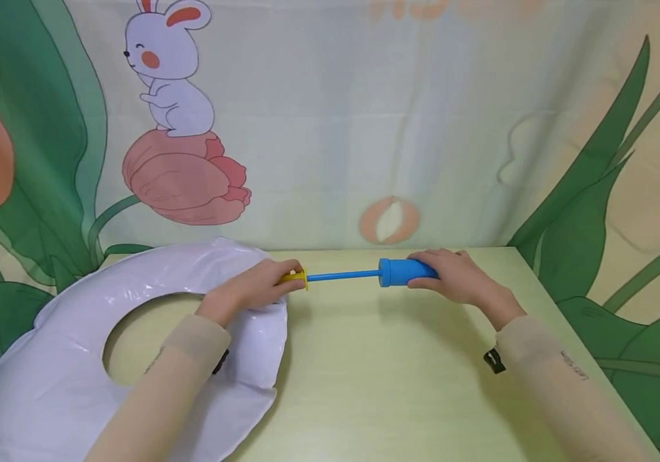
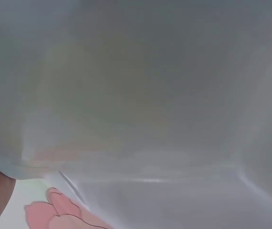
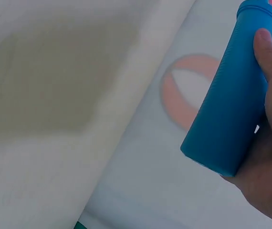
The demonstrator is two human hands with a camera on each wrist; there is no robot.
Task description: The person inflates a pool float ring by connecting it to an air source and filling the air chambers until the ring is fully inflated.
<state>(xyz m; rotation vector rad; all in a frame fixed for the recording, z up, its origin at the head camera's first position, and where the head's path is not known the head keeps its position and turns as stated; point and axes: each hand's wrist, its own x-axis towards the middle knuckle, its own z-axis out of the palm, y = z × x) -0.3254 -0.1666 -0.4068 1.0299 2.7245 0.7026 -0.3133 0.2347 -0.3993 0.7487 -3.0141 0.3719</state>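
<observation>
- The left hand (image 1: 257,283) grips the yellow handle (image 1: 304,278); the right hand (image 1: 451,274) is wrapped around the blue barrel (image 1: 401,272), thumb along its side.
- The hands are well apart, joined by the pump (image 1: 364,274), which lies level above the far part of the table (image 1: 376,378), its blue rod (image 1: 335,276) drawn out.
- For a smooth stroke, I would keep rod and barrel in one line, hold the barrel steady and avoid bending the thin rod.
- Left of the pump, the white ring (image 1: 58,359) lies under the left forearm, wrinkled and seemingly part-filled with air.
- The barrel's inside cannot be seen.
- Behind hangs a printed curtain (image 1: 318,109).
</observation>
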